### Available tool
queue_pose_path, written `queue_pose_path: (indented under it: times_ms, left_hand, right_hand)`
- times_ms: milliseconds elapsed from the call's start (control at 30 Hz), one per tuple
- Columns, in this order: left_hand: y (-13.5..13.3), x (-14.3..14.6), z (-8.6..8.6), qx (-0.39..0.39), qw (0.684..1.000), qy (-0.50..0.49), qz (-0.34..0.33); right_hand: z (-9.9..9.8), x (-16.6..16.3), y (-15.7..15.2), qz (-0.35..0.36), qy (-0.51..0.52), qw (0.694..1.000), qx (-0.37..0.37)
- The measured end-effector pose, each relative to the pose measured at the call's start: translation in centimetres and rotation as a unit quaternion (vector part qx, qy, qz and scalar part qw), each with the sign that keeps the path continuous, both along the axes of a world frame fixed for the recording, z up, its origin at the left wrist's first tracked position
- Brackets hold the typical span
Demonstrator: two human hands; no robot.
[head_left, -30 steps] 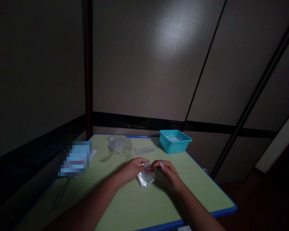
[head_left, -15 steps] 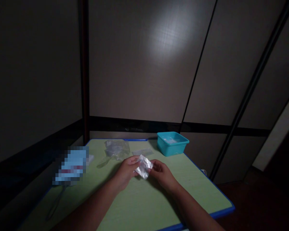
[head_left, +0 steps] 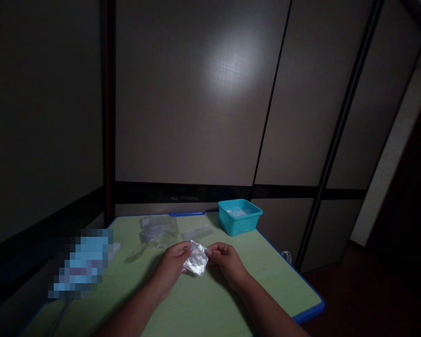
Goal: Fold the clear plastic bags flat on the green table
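Between my two hands, just above the table, is a small shiny silvery packet (head_left: 196, 260), crinkled and reflecting light. My left hand (head_left: 175, 261) pinches its left side, thumb on top. My right hand (head_left: 227, 262) grips the upper right edge between thumb and fingers. Whether anything is inside the packet I cannot tell. Just beyond my hands a flat clear plastic bag (head_left: 198, 232) lies on the table. Left of it sits a larger crumpled clear plastic bag (head_left: 157, 230).
A turquoise plastic basket (head_left: 239, 224) with something pale inside stands at the table's back right. At the left edge lies a blurred-out blue item (head_left: 84, 262) with a strap. The light green table (head_left: 266, 290) has a blue rim; cabinet panels (head_left: 196, 117) rise behind it.
The camera view has shifted, so everything on the table appears lower and further left. Both hands still hold the silvery packet, which is turned slightly differently.
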State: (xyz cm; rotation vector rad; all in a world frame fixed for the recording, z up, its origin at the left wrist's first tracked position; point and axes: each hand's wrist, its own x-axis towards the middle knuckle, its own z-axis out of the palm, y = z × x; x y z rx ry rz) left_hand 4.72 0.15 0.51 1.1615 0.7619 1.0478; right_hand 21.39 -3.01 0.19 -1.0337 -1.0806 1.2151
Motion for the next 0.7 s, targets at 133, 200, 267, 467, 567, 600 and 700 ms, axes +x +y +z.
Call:
queue_pose_path:
  times_ms: [133,200,267,467,567,600,700]
  left_hand:
    - [-0.5,0.1,0.7,0.018,1.000,0.004,0.011]
    - [-0.9,0.1,1.1,0.026,1.000,-0.001,0.004]
    - [-1.1,0.2,1.3,0.034,0.999,-0.004,-0.007]
    - [-1.0,0.3,1.0,0.035,0.999,-0.006,-0.010]
    - [-0.8,0.2,1.0,0.022,1.000,0.000,-0.010]
    - [-0.8,0.1,1.0,0.016,1.000,0.002,-0.012]
    - [-0.6,-0.3,1.1,0.003,1.000,0.014,-0.025]
  right_hand:
    - [0.3,-0.3,-0.4,0.051,0.016,0.999,-0.004]
    - [0.3,-0.4,-0.4,0.072,0.014,0.997,0.000]
    - [0.2,-0.4,-0.3,0.070,0.009,0.998,-0.002]
    - [-0.6,0.0,0.4,0.012,-0.002,1.000,0.028]
    - [-0.8,0.5,0.6,-0.010,0.001,0.999,0.050]
    - [-0.8,0.6,0.6,-0.016,0.004,0.998,0.052]
    - [-0.6,1.0,0.7,-0.038,0.004,0.998,0.058]
